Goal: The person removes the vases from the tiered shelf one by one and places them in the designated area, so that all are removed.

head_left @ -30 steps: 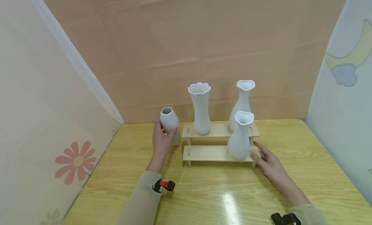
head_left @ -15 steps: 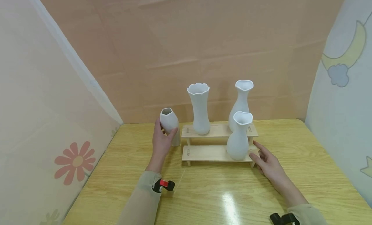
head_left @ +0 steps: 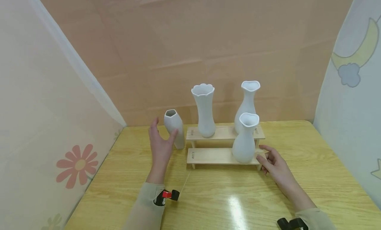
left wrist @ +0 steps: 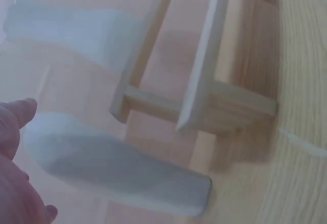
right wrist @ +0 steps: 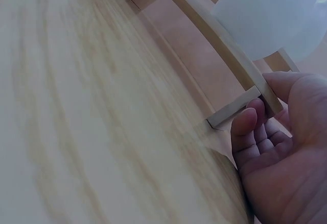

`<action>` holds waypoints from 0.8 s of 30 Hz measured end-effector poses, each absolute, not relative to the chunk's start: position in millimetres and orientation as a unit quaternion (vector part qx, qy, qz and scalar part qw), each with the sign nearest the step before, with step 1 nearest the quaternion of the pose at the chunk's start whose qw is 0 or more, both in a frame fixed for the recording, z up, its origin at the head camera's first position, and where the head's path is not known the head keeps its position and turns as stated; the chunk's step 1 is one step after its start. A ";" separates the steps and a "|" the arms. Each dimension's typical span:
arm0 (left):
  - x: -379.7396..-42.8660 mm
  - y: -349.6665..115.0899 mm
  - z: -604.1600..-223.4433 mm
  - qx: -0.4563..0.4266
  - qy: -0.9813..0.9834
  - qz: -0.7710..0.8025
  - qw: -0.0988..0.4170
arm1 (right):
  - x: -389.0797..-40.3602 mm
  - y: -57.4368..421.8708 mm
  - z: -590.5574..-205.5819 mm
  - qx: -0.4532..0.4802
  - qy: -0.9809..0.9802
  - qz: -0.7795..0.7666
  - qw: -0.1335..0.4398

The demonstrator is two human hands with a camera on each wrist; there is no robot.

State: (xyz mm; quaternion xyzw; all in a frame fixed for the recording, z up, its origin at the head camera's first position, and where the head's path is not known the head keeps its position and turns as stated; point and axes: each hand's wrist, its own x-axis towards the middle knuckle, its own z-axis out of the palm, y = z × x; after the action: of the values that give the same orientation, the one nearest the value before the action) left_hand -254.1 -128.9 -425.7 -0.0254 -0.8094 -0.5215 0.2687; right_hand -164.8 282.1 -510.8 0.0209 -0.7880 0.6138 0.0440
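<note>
In the head view, the left hand (head_left: 160, 145) is spread wide, its thumb and fingers well parted on either side of a white vase (head_left: 178, 125); the thumb overlaps the vase's near side, and whether it touches cannot be told. The vase stands upright on the wooden table (head_left: 226, 190), just to the right of the hand and left of a two-step shelf stand (head_left: 212, 156). It is smooth and plain, with a five-sided mouth. The right hand (head_left: 276, 169) pinches the right end of the lower, nearer shelf. A scalloped vase (head_left: 205, 112) stands at the left of the far shelf, a wavy-rimmed vase (head_left: 246, 104) at its right, and a similar, round-bellied vase (head_left: 244, 145) at the right of the near shelf.

In the left wrist view, the extended finger lies near the mouth end of the five-sided vase, whose pale sides run down to a flat base beside the stand.

In the right wrist view, the thumb rests on the shelf's end, the other fingers curled beneath it by the leg.
</note>
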 end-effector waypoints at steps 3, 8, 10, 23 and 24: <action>-245.4 -123.5 -417.6 -0.031 -0.806 -0.515 0.290 | -164.9 281.7 -511.1 0.019 -0.791 0.609 0.049; -232.8 -109.0 -409.3 -0.087 -0.788 -0.505 0.342 | -165.2 281.0 -510.4 0.017 -0.793 0.606 0.053; -227.9 -101.3 -407.6 -0.117 -0.780 -0.502 0.355 | -165.4 280.9 -510.0 0.017 -0.793 0.606 0.053; -198.8 -45.8 -397.9 -0.214 -0.792 -0.505 0.267 | -164.6 283.3 -512.4 0.010 -0.799 0.598 0.052; -197.6 -41.9 -397.3 -0.218 -0.792 -0.510 0.255 | -164.7 283.4 -512.3 0.010 -0.799 0.599 0.052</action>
State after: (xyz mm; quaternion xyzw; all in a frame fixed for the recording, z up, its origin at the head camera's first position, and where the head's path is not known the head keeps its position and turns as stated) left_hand -197.6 -41.9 -397.3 -0.2182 -0.7921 -0.5099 0.2549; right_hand -164.7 283.4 -512.3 0.0098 -0.7994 0.5986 0.0516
